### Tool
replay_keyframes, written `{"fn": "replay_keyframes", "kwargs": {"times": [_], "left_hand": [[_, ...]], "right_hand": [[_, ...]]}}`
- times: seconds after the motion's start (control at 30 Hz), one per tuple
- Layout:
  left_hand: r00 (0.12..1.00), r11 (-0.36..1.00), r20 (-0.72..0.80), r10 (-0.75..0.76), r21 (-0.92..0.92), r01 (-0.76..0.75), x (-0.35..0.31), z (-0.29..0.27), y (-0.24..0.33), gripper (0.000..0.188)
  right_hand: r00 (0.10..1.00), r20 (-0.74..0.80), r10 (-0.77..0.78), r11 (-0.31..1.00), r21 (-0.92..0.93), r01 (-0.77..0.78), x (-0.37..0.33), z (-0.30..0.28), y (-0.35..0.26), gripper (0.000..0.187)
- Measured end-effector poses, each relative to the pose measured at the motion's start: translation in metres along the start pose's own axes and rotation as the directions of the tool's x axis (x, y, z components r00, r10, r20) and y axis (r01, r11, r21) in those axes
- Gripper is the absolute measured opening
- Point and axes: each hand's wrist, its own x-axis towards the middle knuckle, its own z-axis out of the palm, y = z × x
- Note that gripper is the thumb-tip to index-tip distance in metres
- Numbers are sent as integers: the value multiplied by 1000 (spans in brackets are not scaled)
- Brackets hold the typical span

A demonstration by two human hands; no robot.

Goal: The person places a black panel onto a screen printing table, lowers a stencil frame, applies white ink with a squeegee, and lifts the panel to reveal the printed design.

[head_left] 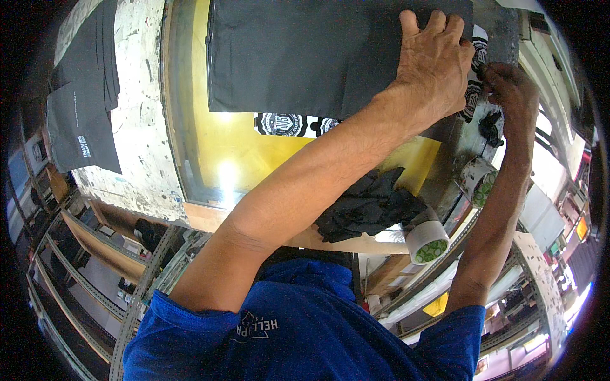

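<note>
A dark sheet (305,57), apparently black fabric, lies flat over a yellow panel (222,152) in a frame. My left hand (438,57) rests on its right part with fingers spread. Beyond the sheet's right edge, my right hand (513,89) has its fingertips pinched together beside a black-and-white patterned strip (471,100). What lies between those fingertips, if anything, is too small to make out. More of a patterned strip (283,124) shows under the sheet's near edge, partly covered by my left forearm.
Crumpled black cloth (372,206) lies on the near edge. Two white rolls with green-patterned ends, one nearer (427,243) and one farther right (478,182), sit beside it. Dark printed fabric pieces (82,120) lie on a paint-spotted white surface (143,140). Metal shelving (95,298) stands lower left.
</note>
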Motion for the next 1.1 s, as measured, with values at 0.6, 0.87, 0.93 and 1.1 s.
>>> {"fn": "replay_keyframes", "kwargs": {"times": [0.6,0.87,0.93,1.1], "left_hand": [[999,1000,31,-16,3,16,0,-1,1,35],[1000,1000,-11,-18,1,18,-2,2,-1,35],[1000,1000,-22,-5,-11,5,-1,4,0,35],[1000,1000,-18,-16,-6,16,1,4,2,36]], "right_hand": [[997,-80,5,948,-317,-30,5,7,-11,43],[946,-119,-303,868,-444,222,48,5,21,59],[963,-147,-225,910,-386,154,43,6,9,63],[987,-130,-99,911,-411,37,32,5,-5,64]]}}
